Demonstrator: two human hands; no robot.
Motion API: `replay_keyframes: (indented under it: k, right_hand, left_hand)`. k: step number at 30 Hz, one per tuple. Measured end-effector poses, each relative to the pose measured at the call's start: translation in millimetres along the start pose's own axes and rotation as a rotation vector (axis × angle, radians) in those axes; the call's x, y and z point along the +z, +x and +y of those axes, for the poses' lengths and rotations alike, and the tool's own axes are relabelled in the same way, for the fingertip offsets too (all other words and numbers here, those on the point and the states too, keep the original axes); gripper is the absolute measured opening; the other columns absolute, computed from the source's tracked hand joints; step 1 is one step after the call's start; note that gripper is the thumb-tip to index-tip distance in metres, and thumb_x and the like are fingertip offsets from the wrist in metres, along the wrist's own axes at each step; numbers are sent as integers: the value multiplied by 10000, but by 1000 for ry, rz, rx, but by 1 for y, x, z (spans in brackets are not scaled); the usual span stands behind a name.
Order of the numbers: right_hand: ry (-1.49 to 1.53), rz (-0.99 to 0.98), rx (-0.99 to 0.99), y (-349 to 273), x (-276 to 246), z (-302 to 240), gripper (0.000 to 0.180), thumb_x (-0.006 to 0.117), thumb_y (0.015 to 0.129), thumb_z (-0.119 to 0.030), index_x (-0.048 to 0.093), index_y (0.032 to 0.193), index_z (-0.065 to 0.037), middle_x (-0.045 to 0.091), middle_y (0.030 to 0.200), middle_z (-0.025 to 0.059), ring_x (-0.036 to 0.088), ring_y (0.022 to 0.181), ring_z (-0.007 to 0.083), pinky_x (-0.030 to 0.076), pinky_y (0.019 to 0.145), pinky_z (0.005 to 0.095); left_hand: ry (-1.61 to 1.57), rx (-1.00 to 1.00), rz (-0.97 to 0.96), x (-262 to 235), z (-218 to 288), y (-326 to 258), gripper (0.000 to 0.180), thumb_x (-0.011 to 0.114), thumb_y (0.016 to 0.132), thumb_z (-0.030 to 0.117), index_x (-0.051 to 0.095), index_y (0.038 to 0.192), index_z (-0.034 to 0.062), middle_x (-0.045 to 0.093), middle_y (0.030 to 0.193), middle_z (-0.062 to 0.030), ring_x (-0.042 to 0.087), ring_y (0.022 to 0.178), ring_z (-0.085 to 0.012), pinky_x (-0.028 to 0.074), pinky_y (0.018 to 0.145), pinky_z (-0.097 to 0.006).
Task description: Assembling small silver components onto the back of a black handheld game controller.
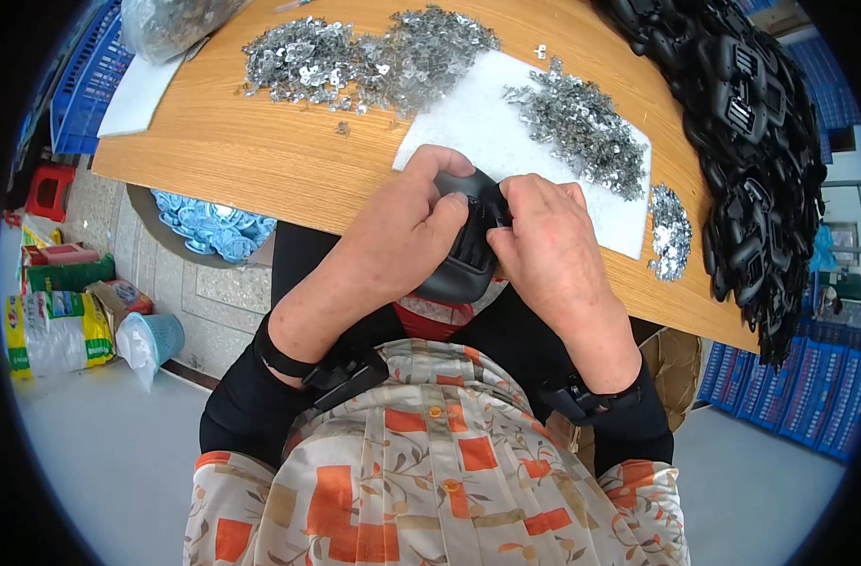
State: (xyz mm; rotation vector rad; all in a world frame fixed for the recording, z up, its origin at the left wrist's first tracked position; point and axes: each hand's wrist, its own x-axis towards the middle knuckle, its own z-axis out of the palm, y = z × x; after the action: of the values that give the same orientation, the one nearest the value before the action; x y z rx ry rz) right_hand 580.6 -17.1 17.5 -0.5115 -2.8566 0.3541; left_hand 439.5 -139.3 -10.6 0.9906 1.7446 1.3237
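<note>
Both hands work at the near edge of the wooden table [261, 160], over the person's lap. Left hand [393, 241] curls around a black plastic housing [463, 259], fingers wrapped over its top and left side, thumb pressed on its ribbed face. Right hand [544, 255] grips the same part from the right, fingertips pinched at its upper edge; whether a small piece sits between them cannot be told.

The housing is held just off the table, touching nothing but the hands.

On the table: white foam sheet [487, 127] just beyond the hands, carrying a heap of small metal clips [577, 127]; a larger heap of clips [364, 57] toward the far edge; a smaller pile [671, 231] near the right edge. Large mound of black plastic parts [751, 141] along the right side.

Risks, as judged: the part is held past the table edge, so a slipped grip would drop it to the floor. A small clip could spring from the pinch and be lost. A sleeve could sweep loose clips off the edge.
</note>
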Motion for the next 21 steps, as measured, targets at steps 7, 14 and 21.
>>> replay_keyframes:
  k: [7, 14, 21]
  right_hand:
    - [21, 13, 21, 3, 3, -2, 253, 714, 762, -66, 590, 981, -41, 638, 912, 135, 627, 941, 318, 435, 861, 425]
    - [312, 97, 173, -10, -3, 11, 319, 667, 784, -4, 574, 1089, 3, 640, 946, 146, 648, 811, 317, 527, 731, 398]
    - [1156, -1, 489, -22, 0, 6, 277, 557, 971, -79, 526, 1241, -23, 626, 936, 47, 597, 713, 103, 498, 588, 249]
  left_hand:
    - [95, 49, 39, 5, 0, 3, 223, 561, 977, 92, 527, 1194, 52, 463, 728, 32, 436, 656, -54, 364, 587, -255]
    - [-23, -11, -24, 0, -6, 4, 245, 543, 989, 81, 502, 1231, 70, 475, 744, 36, 441, 654, -43, 374, 587, -248]
    - [-399, 11, -21, 3, 5, -8, 390, 548, 984, 95, 464, 1364, 88, 512, 795, 37, 470, 724, -27, 378, 656, -211]
